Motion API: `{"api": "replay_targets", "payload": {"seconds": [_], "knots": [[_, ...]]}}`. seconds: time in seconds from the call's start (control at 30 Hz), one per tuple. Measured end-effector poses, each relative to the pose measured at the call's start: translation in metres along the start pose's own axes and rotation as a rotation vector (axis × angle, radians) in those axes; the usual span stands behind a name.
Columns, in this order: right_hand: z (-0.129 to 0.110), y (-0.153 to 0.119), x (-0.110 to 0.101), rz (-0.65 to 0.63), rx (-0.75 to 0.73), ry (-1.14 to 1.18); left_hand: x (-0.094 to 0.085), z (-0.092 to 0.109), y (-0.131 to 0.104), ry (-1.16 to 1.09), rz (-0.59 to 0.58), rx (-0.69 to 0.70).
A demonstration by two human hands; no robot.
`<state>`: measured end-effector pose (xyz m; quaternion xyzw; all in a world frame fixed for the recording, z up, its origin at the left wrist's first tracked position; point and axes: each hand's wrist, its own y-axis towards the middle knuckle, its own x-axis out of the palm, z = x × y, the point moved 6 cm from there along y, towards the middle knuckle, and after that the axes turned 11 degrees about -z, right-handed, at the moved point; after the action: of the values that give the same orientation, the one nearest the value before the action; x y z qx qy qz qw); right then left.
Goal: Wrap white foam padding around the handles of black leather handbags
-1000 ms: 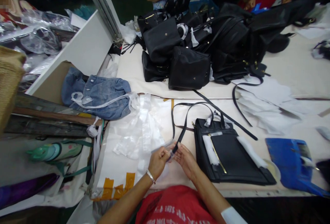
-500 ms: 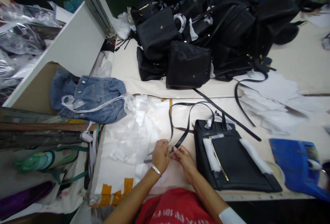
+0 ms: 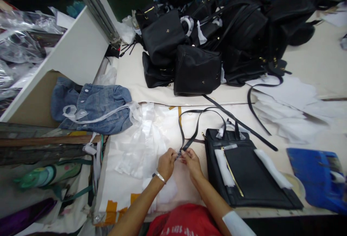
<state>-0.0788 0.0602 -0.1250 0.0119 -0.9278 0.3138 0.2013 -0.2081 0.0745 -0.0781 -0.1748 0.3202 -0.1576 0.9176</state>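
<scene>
Both hands meet over the white table, left of a black backpack [image 3: 251, 176] lying flat with paper-wrapped parts and a gold zip. My left hand [image 3: 166, 163], a silver bracelet at its wrist, has its fingers closed on the strap end. Beside it my right hand [image 3: 192, 163] pinches the same thin black strap [image 3: 194, 134], which loops back to the top of the backpack. A bit of clear plastic seems to show between the fingertips; its exact shape is too small to make out.
Clear plastic sleeves [image 3: 130, 152] lie left of my hands. A denim jacket [image 3: 100, 105] is bundled beyond them. Black bags [image 3: 197, 69] are piled at the back. White paper sheets [image 3: 287, 109] and a blue holder [image 3: 316, 178] are on the right.
Both hands stay together at the strap end. My left hand has shifted slightly and its wrist has turned, and the dark strap tail seen left of it now hardly shows.
</scene>
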Motion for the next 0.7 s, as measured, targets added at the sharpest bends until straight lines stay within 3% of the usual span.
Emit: {"api": "replay_targets", "payload": {"seconds": [0.2, 0.37, 0.53, 0.7], "knots": [[-0.025, -0.016, 0.014, -0.040, 0.003, 0.156, -0.015, 0.011, -0.020, -0.509, 0.066, -0.048], [-0.050, -0.052, 0.034, -0.222, -0.003, 0.133, -0.020, 0.026, -0.047, -0.713, 0.031, -0.037], [-0.061, -0.095, 0.045, -0.352, 0.038, 0.001, -0.028, 0.058, -0.087, -0.478, 0.182, 0.049], [-0.077, -0.120, 0.020, -0.393, -0.011, -0.143, -0.017, 0.101, -0.116, -0.267, 0.224, 0.094]]}}
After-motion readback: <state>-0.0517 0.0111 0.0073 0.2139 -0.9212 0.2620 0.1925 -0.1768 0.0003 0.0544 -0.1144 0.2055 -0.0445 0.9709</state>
